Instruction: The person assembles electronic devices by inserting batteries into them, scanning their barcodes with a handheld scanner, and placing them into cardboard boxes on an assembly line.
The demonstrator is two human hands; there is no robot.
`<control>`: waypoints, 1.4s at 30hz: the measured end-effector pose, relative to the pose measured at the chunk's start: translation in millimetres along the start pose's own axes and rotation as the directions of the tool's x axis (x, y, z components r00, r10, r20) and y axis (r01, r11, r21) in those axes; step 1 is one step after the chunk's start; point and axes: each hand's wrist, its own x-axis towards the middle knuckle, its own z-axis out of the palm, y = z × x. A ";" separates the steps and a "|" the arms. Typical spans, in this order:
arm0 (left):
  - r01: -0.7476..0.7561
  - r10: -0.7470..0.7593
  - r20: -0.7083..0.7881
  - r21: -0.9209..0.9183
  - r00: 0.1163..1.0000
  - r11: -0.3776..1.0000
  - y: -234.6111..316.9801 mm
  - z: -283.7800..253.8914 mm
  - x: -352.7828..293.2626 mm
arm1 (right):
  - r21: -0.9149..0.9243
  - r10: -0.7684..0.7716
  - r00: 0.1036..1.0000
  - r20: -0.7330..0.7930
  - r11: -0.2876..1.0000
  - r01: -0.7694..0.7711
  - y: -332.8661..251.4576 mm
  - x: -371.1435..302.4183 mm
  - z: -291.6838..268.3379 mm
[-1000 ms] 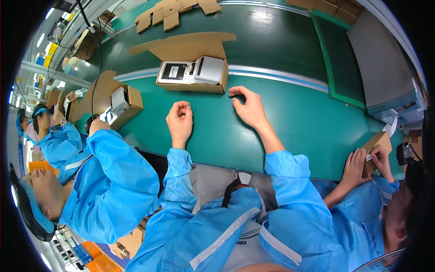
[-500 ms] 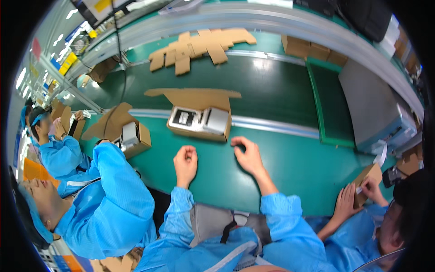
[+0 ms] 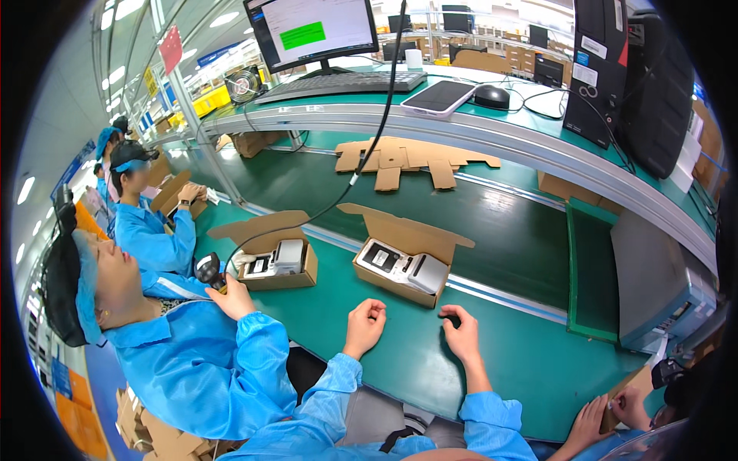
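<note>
The left hand (image 3: 365,328) curls nearly closed, its palm hidden, so I cannot tell what it holds; the right hand (image 3: 461,336) is half-open and empty. Just beyond, an open carton (image 3: 393,290) cradles the white-and-grey device (image 3: 427,272), its lid (image 3: 407,230) tilted back, presumably for access. Flat cardboard (image 3: 388,163) lies farther off.

Black-framed flat monitor (image 3: 311,32): solid green block (image 3: 303,36) onscreen, wording too small to read
Tall black computer tower (image 3: 596,100): white sticker (image 3: 586,74) and blue sticker (image 3: 582,58), illegible
White-and-black plastic device (image 3: 403,265): white label (image 3: 380,258), print unreadable
</note>
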 end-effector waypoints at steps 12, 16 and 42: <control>0.040 -0.040 0.012 -0.016 0.999 0.999 5.3 -5.2 -6.5 | -0.021 0.003 1.000 0.011 1.000 -0.003 -1.4 -6.4 1.4; -0.034 0.034 0.013 0.041 0.999 0.999 8.7 -3.3 -6.0 | -0.023 0.012 1.000 -0.028 1.000 -0.013 5.2 -15.2 -1.6; -0.450 0.416 0.416 -0.018 0.809 0.893 134.3 46.7 -63.3 | 0.254 0.047 0.986 -0.161 0.967 -0.005 -55.6 -183.8 11.0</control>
